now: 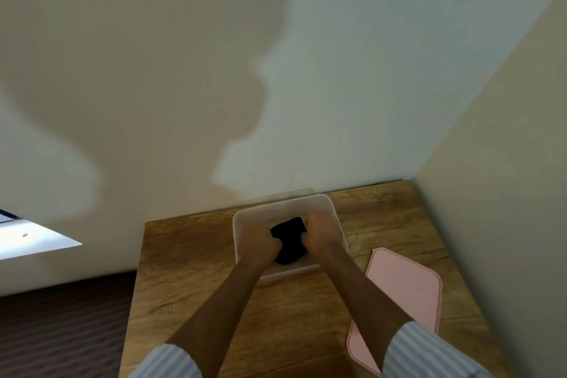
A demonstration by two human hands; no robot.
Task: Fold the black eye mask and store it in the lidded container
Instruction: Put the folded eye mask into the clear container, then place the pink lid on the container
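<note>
The folded black eye mask [289,239] sits inside the translucent white container [328,202] at the back of the wooden table. My left hand [260,239] grips the mask's left side and my right hand [322,232] grips its right side. Both hands are down inside the container, and their fingers are partly hidden by the mask. The pink lid [402,294] lies flat on the table to the right of the container, off the box.
The wooden table [190,270] stands in a corner, with walls directly behind the container and along the right side. Dark floor lies to the left of the table, and a bright sill or ledge [33,239] shows at far left.
</note>
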